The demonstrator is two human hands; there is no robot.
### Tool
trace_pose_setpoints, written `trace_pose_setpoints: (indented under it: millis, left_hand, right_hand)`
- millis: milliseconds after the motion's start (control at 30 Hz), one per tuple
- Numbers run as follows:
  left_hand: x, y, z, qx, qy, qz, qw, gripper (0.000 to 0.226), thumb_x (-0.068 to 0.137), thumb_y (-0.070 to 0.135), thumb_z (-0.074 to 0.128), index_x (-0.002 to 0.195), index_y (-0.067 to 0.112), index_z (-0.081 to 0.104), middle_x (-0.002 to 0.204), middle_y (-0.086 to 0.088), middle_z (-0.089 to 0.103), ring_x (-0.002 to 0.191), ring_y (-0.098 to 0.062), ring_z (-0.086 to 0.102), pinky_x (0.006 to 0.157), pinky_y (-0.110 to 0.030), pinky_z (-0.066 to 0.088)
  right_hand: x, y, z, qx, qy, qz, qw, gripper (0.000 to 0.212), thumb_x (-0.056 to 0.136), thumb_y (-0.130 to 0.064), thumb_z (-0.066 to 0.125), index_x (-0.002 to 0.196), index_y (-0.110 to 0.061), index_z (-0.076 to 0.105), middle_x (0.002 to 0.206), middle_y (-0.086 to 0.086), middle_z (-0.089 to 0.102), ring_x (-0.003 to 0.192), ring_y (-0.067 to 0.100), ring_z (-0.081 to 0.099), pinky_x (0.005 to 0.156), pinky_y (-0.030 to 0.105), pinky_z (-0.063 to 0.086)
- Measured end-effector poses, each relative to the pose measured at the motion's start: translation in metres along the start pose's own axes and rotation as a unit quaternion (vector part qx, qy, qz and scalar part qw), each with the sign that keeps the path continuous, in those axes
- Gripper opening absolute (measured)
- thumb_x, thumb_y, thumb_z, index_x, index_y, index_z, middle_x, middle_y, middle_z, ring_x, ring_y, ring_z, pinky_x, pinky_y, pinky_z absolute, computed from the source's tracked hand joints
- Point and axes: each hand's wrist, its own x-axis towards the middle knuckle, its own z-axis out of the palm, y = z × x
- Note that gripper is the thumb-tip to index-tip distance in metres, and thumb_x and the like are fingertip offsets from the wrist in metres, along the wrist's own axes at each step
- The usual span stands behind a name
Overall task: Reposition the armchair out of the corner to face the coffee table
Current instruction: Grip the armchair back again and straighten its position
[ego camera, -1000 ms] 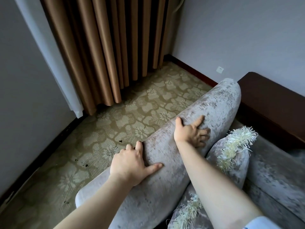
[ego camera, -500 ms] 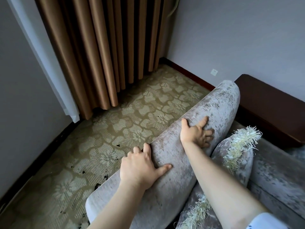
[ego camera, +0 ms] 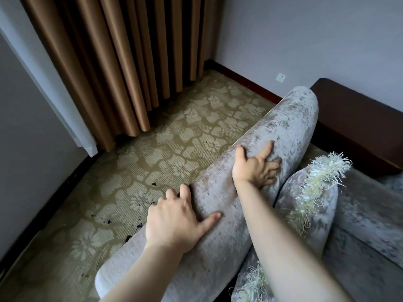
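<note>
**Item:** armchair (ego camera: 283, 131), grey mottled velvet.
**Location:** on the patterned carpet (ego camera: 174, 138) near the room corner. Its rounded back runs diagonally across the view, with the curtain (ego camera: 109, 62) beyond. A dark wooden unit (ego camera: 359, 118) stands just beside the far end. A fringed cushion (ego camera: 309, 192) leans against the inner face of the back.
**Left hand** (ego camera: 174, 219): fingers curled over the outer edge of the back, thumb laid on the near face, gripping the armchair.
**Right hand** (ego camera: 255, 168): further along the back, thumb hooked over the ridge, fingers spread and dug into the inner face, also gripping.
**Coffee table:** not in view.
**Step in hand (judged):** swinging the chair out of the corner by its back.
**Handling notes:**
- Keep the two grips well apart for leverage.
- Pull level, so the chair slides rather than tips.
- The carpet will likely drag at the feet, so short pivots suit best.
- Watch the far end against the wooden unit.
- The cushion is loose and may topple.
</note>
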Motion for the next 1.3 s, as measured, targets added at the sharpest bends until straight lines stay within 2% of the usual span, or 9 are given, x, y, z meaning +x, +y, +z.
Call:
trace_pose_setpoints:
  millis: [500,733,967,1100,1300]
  left_hand:
    - [-0.002,0.000,0.005,0.005,0.057,0.029,0.998,0.089,0.056,0.094,0.009,0.095,0.020,0.038,0.087,-0.005,0.056,0.078,-0.028,0.060,0.058,-0.034,0.035]
    - [-0.005,-0.003,0.005,-0.014,0.076,0.035,0.996,0.081,0.055,0.096,0.009,0.085,0.023,0.028,0.081,-0.004,0.054,0.074,-0.027,0.060,0.055,-0.033,0.034]
    - [-0.005,-0.001,-0.001,0.002,0.067,0.027,0.997,0.083,0.055,0.096,0.010,0.088,0.023,0.033,0.076,0.000,0.048,0.074,-0.023,0.061,0.055,-0.032,0.037]
    - [-0.005,0.000,-0.002,0.012,0.057,0.013,0.998,0.093,0.055,0.096,0.010,0.101,0.023,0.043,0.083,0.000,0.054,0.078,-0.023,0.061,0.060,-0.033,0.042]
    - [-0.003,0.005,-0.008,-0.003,0.032,0.000,0.999,0.092,0.054,0.096,0.012,0.101,0.023,0.042,0.089,-0.001,0.057,0.081,-0.024,0.061,0.065,-0.034,0.045]
  right_hand:
    - [-0.003,-0.002,-0.004,0.003,-0.005,-0.002,1.000,0.087,0.074,-0.065,0.048,0.148,-0.033,0.015,0.151,0.027,0.011,0.138,0.047,0.011,0.110,0.061,0.008]
    - [-0.005,-0.003,-0.010,-0.006,-0.026,-0.007,1.000,0.087,0.075,-0.065,0.047,0.148,-0.033,0.012,0.151,0.028,0.008,0.138,0.048,0.008,0.110,0.060,0.005]
    - [-0.004,-0.003,-0.010,-0.014,-0.044,-0.009,0.999,0.087,0.076,-0.064,0.046,0.148,-0.033,0.008,0.152,0.030,0.004,0.138,0.050,0.005,0.110,0.061,0.003]
    - [-0.003,-0.001,-0.009,-0.020,-0.053,-0.010,0.998,0.088,0.077,-0.063,0.046,0.149,-0.032,0.008,0.152,0.030,0.002,0.138,0.050,0.004,0.110,0.061,0.004]
    - [0.003,-0.005,-0.022,-0.041,-0.089,-0.009,0.995,0.086,0.078,-0.063,0.044,0.149,-0.032,0.006,0.152,0.030,0.003,0.138,0.050,0.006,0.110,0.060,0.007]
